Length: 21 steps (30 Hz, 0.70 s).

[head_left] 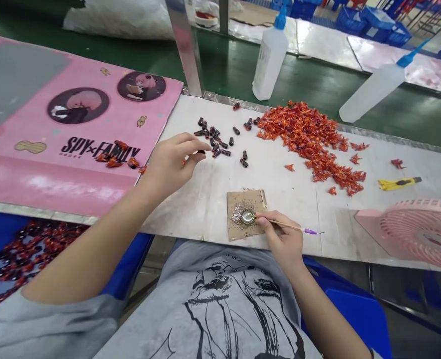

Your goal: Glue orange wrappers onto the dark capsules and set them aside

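My left hand [177, 162] is above the left part of the table, thumb and fingertips pinched on a small dark part [201, 151]. Beside those fingertips lie several similar black-and-red parts [215, 137], loosely scattered. My right hand [282, 237] grips a thin wooden stick [290, 226] with a purple end pointing right. The stick's other end is at a small oval dish [248, 217] that looks to hold clear liquid. The dish rests on a speckled piece of cardboard [235, 231] near the front edge.
A heap of orange-red small parts [310, 134] covers the table's back right. Two bottles with blue nozzles [271, 60] stand behind it, one tilted. To the right are a yellow cutter [398, 184] and a pink fan [422, 229]. A pink mat [130, 119] with several parts lies left.
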Each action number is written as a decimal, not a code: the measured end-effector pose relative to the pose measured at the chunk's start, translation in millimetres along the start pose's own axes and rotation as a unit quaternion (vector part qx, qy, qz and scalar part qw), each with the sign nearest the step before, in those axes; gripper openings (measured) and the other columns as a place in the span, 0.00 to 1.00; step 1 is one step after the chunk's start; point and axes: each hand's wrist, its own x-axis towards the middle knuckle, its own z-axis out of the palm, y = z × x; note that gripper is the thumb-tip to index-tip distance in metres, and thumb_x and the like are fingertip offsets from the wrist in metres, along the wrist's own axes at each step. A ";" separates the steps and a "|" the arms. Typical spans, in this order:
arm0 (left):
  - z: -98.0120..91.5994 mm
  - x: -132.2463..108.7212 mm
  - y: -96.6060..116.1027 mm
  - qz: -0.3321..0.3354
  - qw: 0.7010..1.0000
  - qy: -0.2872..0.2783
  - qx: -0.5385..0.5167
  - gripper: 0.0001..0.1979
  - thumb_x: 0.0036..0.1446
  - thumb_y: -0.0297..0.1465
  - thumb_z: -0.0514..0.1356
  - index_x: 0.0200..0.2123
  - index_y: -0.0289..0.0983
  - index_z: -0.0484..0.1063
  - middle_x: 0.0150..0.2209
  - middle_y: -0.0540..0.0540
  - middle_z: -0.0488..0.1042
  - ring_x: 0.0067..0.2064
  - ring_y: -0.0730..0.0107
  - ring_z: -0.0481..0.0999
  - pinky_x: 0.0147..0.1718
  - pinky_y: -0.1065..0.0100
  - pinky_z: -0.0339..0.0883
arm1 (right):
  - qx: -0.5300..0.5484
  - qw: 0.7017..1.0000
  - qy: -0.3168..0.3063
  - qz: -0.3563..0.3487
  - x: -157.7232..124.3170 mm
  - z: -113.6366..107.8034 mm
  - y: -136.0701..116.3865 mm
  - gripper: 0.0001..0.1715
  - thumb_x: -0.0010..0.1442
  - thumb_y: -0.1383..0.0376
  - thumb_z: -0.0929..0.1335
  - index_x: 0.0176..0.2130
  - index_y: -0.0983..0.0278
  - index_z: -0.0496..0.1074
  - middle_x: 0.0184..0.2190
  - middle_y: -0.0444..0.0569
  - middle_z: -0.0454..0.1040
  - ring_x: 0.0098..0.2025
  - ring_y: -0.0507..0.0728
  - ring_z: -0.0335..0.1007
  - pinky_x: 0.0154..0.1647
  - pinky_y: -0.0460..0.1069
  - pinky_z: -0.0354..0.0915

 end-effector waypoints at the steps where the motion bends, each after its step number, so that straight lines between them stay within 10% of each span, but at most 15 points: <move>1: 0.6 -9.6 7.2 -0.008 0.999 0.011 -0.045 0.07 0.60 0.31 0.62 0.38 0.42 0.81 0.39 0.51 0.81 0.42 0.64 0.81 0.43 0.64 0.74 | -0.003 1.000 0.002 0.000 0.1 0.9 -0.1 0.10 0.61 0.61 0.71 0.32 0.61 0.82 0.30 0.49 0.84 0.32 0.56 0.80 0.29 0.48 0.72; 7: 15.7 -67.8 34.5 -0.128 0.936 0.107 -0.310 0.03 0.51 0.27 0.70 0.29 0.40 0.82 0.37 0.49 0.83 0.26 0.73 0.81 0.25 0.70 0.75 | -0.022 1.000 0.001 0.019 1.7 2.8 -3.3 0.13 0.61 0.61 0.71 0.28 0.63 0.81 0.26 0.49 0.83 0.26 0.55 0.77 0.26 0.47 0.69; 21: 31.8 -95.5 70.3 -0.332 0.761 -0.011 -0.557 0.18 0.39 0.42 0.80 0.27 0.36 0.82 0.26 0.45 0.85 0.21 0.68 0.82 0.19 0.74 0.76 | 0.067 0.996 0.025 0.056 10.6 -5.9 -40.6 0.11 0.61 0.58 0.74 0.31 0.61 0.82 0.24 0.46 0.82 0.28 0.55 0.79 0.31 0.48 0.75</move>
